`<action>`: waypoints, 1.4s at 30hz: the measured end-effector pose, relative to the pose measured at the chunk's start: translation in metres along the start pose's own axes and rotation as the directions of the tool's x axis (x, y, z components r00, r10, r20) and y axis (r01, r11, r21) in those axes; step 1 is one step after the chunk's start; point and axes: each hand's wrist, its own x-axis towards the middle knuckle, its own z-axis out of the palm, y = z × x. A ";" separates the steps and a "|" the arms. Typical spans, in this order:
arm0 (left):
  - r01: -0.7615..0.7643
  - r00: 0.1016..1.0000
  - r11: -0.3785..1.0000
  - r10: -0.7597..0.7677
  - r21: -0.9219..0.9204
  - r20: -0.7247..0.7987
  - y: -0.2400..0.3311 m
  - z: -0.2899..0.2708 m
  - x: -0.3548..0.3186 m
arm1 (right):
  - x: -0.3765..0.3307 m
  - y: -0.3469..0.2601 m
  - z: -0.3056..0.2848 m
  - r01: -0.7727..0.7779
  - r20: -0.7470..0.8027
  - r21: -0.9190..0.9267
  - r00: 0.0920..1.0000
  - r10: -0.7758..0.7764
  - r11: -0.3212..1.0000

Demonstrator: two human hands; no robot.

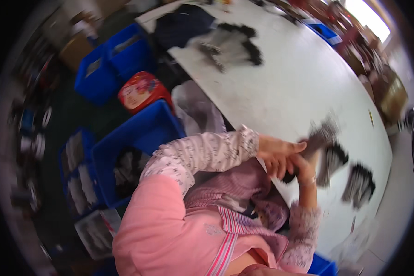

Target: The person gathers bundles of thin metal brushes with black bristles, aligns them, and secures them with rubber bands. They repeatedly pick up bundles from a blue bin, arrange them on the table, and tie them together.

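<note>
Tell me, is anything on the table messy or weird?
A little: the far pile is fanned out loosely, its ends poking different ways, while the rightmost bundle looks more gathered. I can't see anything spilled or broken, but it's blurry.

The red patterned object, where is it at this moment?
In the head view, the red patterned object is left of the white table, just beyond the large blue bin.

Grey bundle (323, 136), blurred, slanted; black-tipped grey bundle (325, 170) just beside.
</note>
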 end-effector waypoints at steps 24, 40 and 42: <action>-0.481 0.192 0.388 0.921 0.786 -0.338 0.002 0.001 0.087 | 0.011 0.010 -0.052 0.282 0.069 -0.408 0.958 -0.279 0.868; -0.493 0.092 0.288 0.956 0.821 -0.280 0.007 0.005 0.071 | 0.046 -0.114 0.015 0.606 0.477 -0.779 0.738 -0.477 0.160; -0.487 0.087 0.302 0.951 0.820 -0.298 0.008 0.005 0.076 | 0.045 -0.107 0.010 0.573 0.437 -0.787 0.780 -0.448 0.230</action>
